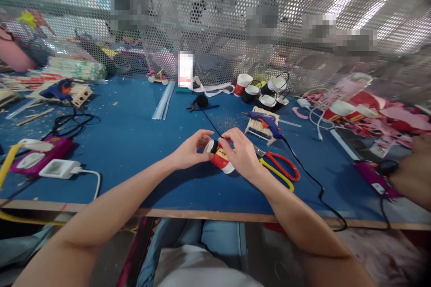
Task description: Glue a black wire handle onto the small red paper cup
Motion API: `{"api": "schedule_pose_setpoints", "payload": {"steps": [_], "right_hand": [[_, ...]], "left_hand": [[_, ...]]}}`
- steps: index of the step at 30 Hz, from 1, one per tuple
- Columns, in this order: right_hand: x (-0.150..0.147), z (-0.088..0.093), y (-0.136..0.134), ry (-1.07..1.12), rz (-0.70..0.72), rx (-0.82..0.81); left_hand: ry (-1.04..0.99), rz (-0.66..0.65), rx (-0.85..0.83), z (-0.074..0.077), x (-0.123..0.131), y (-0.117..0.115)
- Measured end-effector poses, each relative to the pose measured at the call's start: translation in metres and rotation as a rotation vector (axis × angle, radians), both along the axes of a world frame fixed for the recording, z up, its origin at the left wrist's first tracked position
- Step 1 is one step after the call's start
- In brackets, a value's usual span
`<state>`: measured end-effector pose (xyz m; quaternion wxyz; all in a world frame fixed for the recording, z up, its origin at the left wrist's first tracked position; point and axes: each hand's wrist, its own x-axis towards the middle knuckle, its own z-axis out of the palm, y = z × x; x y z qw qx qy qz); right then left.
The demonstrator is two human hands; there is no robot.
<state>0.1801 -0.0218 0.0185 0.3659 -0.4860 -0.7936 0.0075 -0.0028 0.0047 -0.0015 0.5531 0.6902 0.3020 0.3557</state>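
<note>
My left hand [190, 149] and my right hand [241, 154] together hold a small red-and-white paper cup [220, 160] lying on its side just above the blue table [134, 143]. The cup's end is black, and a thin black cord [211, 125] runs from it toward the back of the table. My right fingers pinch at the cup's top where the cord meets it. Red-and-yellow scissors [281, 168] lie right beside my right hand.
A blue glue gun [266, 122] rests on a wooden-stick stand, its black cable trailing to the front edge. Finished cups [261, 89] stand at the back. A purple power strip [37, 159] and white charger lie left. Another person's arm [412, 172] reaches in at right.
</note>
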Motion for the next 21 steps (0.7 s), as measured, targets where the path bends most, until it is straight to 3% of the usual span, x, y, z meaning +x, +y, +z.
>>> {"api": "schedule_pose_setpoints", "payload": {"steps": [5,14,17,21], "right_hand": [[0.002,0.004,-0.001,0.187,0.096,-0.086],[0.001,0.015,-0.002,0.317,0.168,-0.234],[-0.006,0.024,0.003,0.277,0.226,-0.287],[-0.025,0.042,0.013,0.012,0.320,-0.338]], "left_hand": [[-0.019,-0.031,-0.001,-0.003,0.005,-0.002],[-0.053,-0.114,-0.065,-0.004,0.007,-0.006],[-0.098,-0.151,-0.105,-0.004,0.009,-0.006],[-0.148,-0.235,-0.158,-0.003,0.010,-0.006]]}}
